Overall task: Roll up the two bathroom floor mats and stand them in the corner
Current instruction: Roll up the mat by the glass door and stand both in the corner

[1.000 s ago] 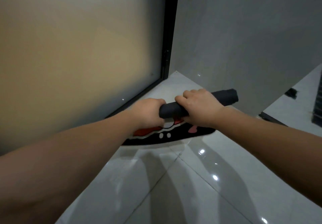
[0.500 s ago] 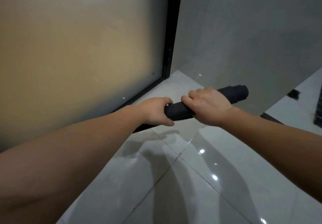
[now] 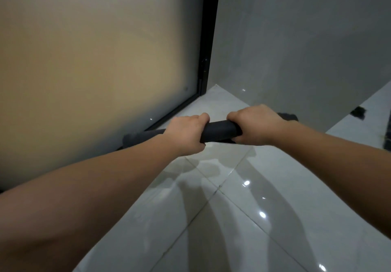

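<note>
While both forearms reach out over the glossy tiled floor (image 3: 232, 219), I grip the rolled mat (image 3: 220, 131) level, left hand (image 3: 186, 134) and right hand (image 3: 256, 126) clenched round it | step: rolling looks finished, carrying | next: upend it into the corner (image 3: 213, 91) beyond, by the frosted glass door (image 3: 95, 71) | second mat not in sight

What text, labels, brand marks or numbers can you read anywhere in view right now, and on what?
None: no readable text, label, brand or number shows.
The rolled mat, held by the left hand and right hand, shows only its plain dark backing.
The frosted glass panel, grey wall and floor tiles carry no writing.
The small dark patch at the far right is too blurred to tell.
</note>
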`<state>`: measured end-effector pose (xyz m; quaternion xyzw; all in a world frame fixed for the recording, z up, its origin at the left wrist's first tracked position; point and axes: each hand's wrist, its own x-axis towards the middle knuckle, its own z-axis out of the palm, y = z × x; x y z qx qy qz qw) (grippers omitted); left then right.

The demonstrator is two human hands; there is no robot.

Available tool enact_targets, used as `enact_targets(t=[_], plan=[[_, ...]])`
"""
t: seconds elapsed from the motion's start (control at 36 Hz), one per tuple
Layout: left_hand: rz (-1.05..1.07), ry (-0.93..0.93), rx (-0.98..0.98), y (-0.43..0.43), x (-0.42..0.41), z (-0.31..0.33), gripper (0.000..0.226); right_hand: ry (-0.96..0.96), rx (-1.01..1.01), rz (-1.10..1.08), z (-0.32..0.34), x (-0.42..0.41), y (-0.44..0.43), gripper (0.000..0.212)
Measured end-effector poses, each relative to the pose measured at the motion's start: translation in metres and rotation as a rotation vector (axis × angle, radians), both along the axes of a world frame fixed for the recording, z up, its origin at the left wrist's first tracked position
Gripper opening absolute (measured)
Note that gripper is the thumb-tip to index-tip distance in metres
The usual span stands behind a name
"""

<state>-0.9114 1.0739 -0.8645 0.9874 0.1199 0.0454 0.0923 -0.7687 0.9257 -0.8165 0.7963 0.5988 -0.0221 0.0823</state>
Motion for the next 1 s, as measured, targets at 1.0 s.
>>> enact_targets(t=[1.0], plan=[[0.207,-0.188,-0.832,-0.017,-0.001,-0.008,0.037,-0.029,0.567,-0.05,0.09,0.005,-0.002,0.054]])
